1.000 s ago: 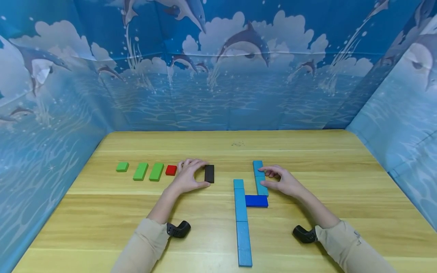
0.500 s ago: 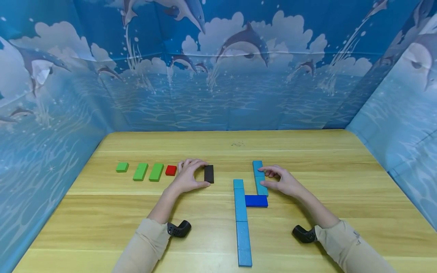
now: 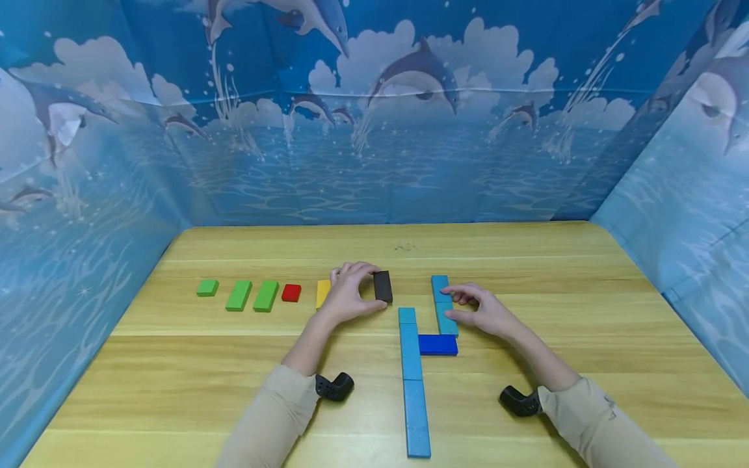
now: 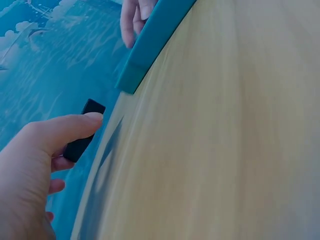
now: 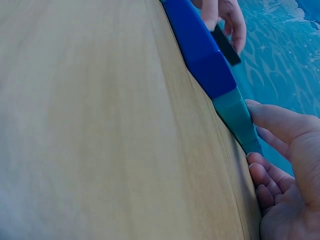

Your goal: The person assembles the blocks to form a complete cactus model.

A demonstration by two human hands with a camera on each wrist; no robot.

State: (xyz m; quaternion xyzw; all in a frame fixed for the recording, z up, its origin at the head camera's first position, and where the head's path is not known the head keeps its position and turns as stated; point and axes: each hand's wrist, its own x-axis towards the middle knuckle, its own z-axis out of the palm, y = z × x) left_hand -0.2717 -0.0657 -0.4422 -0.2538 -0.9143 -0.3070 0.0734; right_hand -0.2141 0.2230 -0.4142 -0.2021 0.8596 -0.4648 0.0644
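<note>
My left hand (image 3: 348, 299) pinches a black rectangular block (image 3: 383, 287) by its ends, between thumb and fingers. In the left wrist view the black block (image 4: 84, 132) is off the tabletop, above its shadow. My right hand (image 3: 487, 313) touches the right side of two light blue blocks (image 3: 443, 296) lying end to end, its thumb at the nearer one. A dark blue block (image 3: 437, 344) lies crosswise at their near end. It meets a longer line of light blue blocks (image 3: 417, 416) on its left.
Left of my left hand lie a yellow block (image 3: 323, 294), partly hidden, a red block (image 3: 291, 293) and three green blocks (image 3: 266, 296) in a row. A dolphin-printed curtain (image 3: 374, 162) encloses the wooden table (image 3: 497, 253) at the back and sides.
My left hand has moved right and slightly away from me with the black block, uncovering part of the yellow block. My right hand has stayed at the light blue blocks.
</note>
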